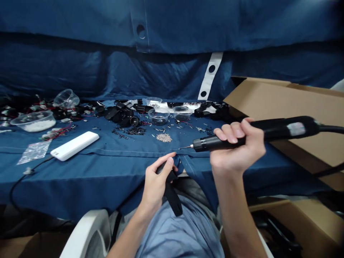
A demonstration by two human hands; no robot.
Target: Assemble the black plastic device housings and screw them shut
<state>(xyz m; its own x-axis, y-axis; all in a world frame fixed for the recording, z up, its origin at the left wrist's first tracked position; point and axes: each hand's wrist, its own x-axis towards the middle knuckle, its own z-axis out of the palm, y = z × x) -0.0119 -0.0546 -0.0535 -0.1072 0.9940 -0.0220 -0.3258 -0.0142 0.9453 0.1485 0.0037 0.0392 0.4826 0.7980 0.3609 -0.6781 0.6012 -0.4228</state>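
Observation:
My right hand (pixel 239 143) is wrapped round a black electric screwdriver (pixel 276 129), whose thin metal bit points left above the table's front edge. A cable leaves its rear end to the right. Lower and to the left, my left hand (pixel 158 179) grips a black plastic part (pixel 173 197) with a long flat arm hanging down over my lap. My fingers hide much of its upper end. The bit tip is apart from this part. Beyond the hands lies a small pile of silvery screws (pixel 164 138) on the blue cloth.
A white power bank (pixel 75 146) with a cable lies left, near a clear plastic bag (pixel 34 151). Clear tubs (pixel 158 116) and black parts (pixel 123 114) line the back. Wired components and a tub of white pieces (pixel 40 123) crowd the far left. A cardboard box (pixel 301 111) stands right.

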